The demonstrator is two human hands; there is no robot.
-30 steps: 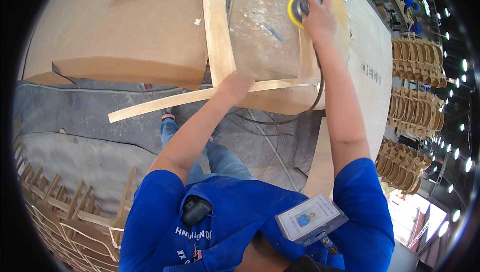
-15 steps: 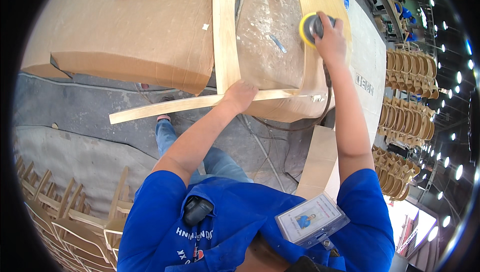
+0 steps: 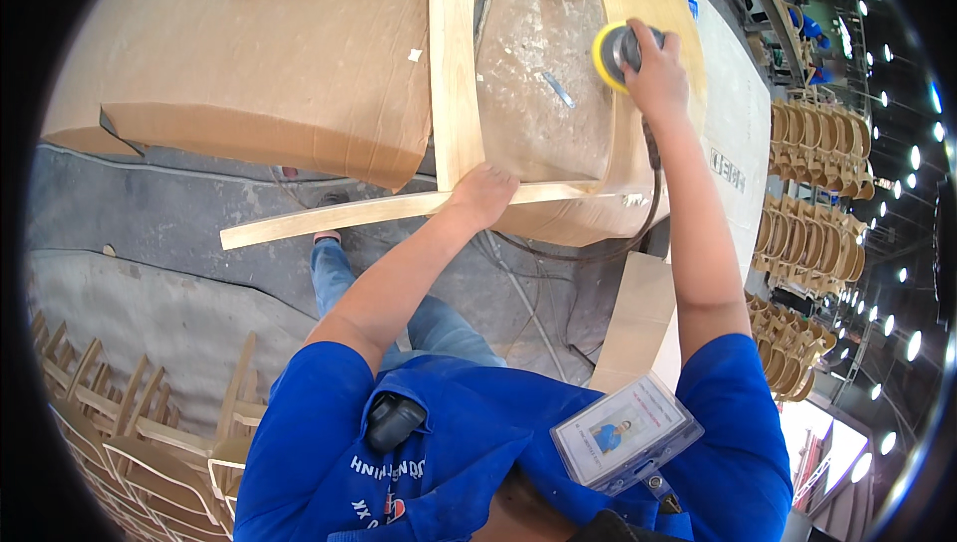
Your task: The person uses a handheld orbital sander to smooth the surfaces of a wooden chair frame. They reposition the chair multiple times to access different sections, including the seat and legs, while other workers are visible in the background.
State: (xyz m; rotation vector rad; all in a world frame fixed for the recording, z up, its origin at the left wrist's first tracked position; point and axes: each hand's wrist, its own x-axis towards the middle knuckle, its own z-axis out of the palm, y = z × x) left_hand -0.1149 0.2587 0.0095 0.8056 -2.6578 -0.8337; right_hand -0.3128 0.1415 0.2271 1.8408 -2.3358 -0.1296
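A pale wooden chair frame [image 3: 456, 73] lies across a cardboard-covered work surface, its curved backrest [image 3: 653, 3] at the right end. My right hand [image 3: 659, 71] is wrapped round a round power sander [image 3: 620, 51] with a yellow pad, held against the inner edge of the backrest. A dark hose [image 3: 653, 158] hangs down from the sander beside my forearm. My left hand [image 3: 483, 193] grips the near leg [image 3: 339, 218] of the frame where the crosspiece meets it; its fingertips are partly hidden.
Brown cardboard [image 3: 269, 63] covers the bench, with a small blue-grey strip [image 3: 558, 89] lying inside the frame. Several chair frames [image 3: 150, 442] stand at the lower left. Stacks of curved wooden parts [image 3: 817, 148] rise at the right, with people farther back. Hoses cross the grey floor [image 3: 179, 208].
The sander and my right hand have shifted slightly left and up along the backrest. The chair frame has slid a little to the right, my left hand still on it.
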